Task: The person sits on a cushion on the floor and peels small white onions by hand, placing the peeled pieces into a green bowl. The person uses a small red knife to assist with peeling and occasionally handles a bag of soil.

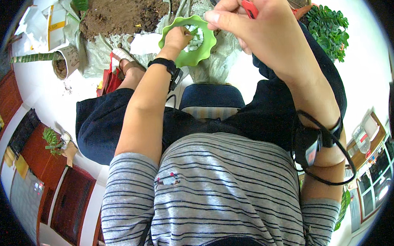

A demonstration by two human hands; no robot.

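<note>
A light green plastic pot (199, 58) with a wavy rim stands in front of me on a crumpled plastic sheet. Small white chunks (197, 41), foam-like, lie inside it. My left hand (177, 38) reaches over the pot's left rim, fingertips drawn together at the chunks beside a small green piece (193, 32). Whether those fingers pinch anything is hidden. To the right of the pot and higher up, my right hand (265, 29) is closed around a slim tool with a red part (250, 9); its far end runs past the picture's top edge.
Brown soil (118, 15) is heaped on the plastic sheet (97, 55) beyond the pot. A tipped white planter (70, 60) lies at left, near a red bag (109, 81). Leafy green plants (328, 29) stand at right. A dark blue stool (212, 94) sits between my knees.
</note>
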